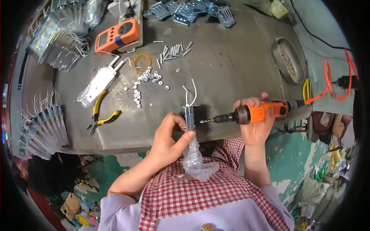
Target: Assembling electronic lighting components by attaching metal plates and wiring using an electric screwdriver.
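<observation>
At the table's front edge my left hand [168, 139] is closed around a narrow metal part [189, 118] with two white wires sticking up from its top. Clear bubble wrap [195, 159] hangs from its lower end over my checked apron. A small screw or pin shows beside my left fingertips. My right hand [257, 129] grips an orange electric screwdriver [259, 113]. Its bit points left at the metal part, a short gap away. Beyond my left hand lie several small white-and-metal round pieces [146, 77] and several loose screws [175, 51].
Yellow-handled pliers [101, 113], a wrapped wired part [98, 84] and an orange meter [117, 35] lie to the left. Stacks of wired metal parts [58, 46] line the left edge. Blue-wrapped brackets [189, 11] lie at the back. A metal tin [275, 57] and red coiled cord [327, 82] are right.
</observation>
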The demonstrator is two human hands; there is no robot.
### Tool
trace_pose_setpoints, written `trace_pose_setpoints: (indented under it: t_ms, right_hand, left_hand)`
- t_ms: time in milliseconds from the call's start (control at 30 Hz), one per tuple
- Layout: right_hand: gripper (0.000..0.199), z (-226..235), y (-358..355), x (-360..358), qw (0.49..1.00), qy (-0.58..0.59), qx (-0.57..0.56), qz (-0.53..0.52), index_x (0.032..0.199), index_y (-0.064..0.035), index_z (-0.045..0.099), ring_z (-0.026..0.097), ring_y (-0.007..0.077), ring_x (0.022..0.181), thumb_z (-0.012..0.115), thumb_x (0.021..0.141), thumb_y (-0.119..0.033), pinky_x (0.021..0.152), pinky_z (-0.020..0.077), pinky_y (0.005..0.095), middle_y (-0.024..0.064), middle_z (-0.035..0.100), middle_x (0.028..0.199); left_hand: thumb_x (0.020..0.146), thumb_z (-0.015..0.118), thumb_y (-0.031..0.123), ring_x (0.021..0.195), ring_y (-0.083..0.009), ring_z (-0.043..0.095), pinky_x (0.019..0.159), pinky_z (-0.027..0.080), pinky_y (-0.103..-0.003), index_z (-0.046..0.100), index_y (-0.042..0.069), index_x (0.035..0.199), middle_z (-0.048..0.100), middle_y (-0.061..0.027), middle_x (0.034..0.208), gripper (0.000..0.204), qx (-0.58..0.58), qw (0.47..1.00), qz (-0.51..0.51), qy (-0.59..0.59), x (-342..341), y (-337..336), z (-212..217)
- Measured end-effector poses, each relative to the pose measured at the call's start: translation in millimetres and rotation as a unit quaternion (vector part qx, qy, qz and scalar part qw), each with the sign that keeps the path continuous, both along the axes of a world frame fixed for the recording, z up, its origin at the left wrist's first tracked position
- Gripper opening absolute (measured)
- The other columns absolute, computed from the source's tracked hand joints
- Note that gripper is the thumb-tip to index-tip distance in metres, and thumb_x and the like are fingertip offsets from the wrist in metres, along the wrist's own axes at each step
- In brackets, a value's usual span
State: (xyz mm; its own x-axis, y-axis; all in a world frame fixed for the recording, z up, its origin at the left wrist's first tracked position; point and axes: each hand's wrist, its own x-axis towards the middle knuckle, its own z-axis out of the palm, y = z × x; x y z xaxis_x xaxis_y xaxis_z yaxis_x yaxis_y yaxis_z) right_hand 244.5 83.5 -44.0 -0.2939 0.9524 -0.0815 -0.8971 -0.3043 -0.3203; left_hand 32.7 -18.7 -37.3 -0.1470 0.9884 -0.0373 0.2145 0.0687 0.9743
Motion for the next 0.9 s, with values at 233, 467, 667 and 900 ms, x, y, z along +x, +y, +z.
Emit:
trace_pose_setpoints:
  t_ms: [233,467,667,900]
  right_hand:
    - [0.034,-1,-8,-5,1.0,0.008,-0.02,0.004,0.11,-0.0164,0.047,0.051,0.0177,0.091,0.064,0.081,-0.026,0.097,0.0337,0.0505,0.0026,0.054,0.086]
    - [0.041,-2,-14,-6,0.999,0.001,0.04,0.019,0.112,-0.0201,0.047,0.05,0.0168,0.093,0.069,0.078,-0.028,0.098,0.0329,0.049,0.0009,0.053,0.088]
    - [0.043,-6,-17,-7,0.999,-0.009,0.039,0.011,0.114,-0.0202,0.045,0.049,0.0169,0.095,0.068,0.078,-0.027,0.099,0.0323,0.0484,0.001,0.052,0.089]
    - [0.043,-9,-16,-7,0.999,0.01,0.032,0.004,0.115,-0.0185,0.044,0.049,0.0179,0.094,0.067,0.08,-0.026,0.099,0.0318,0.049,0.0021,0.052,0.089]
  left_hand:
    - [0.079,0.068,0.021,0.076,-0.0203,0.049,0.069,0.042,-0.03,0.046,0.003,0.09,0.049,-0.0091,0.084,0.031,0.028,1.0,-0.006,0.012,1,1,-6]
    - [0.077,0.069,0.022,0.075,-0.0252,0.049,0.069,0.042,-0.032,0.045,0.002,0.09,0.047,-0.0111,0.085,0.034,-0.021,0.996,-0.045,0.076,-6,0,12]
    - [0.075,0.071,0.024,0.075,-0.031,0.052,0.068,0.044,-0.036,0.05,0.004,0.086,0.05,-0.0116,0.084,0.031,0.034,0.976,-0.136,0.169,-29,18,26]
    - [0.073,0.063,0.003,0.083,-0.0284,0.054,0.075,0.042,-0.039,0.054,0.003,0.085,0.057,-0.01,0.084,0.015,0.084,0.85,0.128,0.505,-89,58,19]
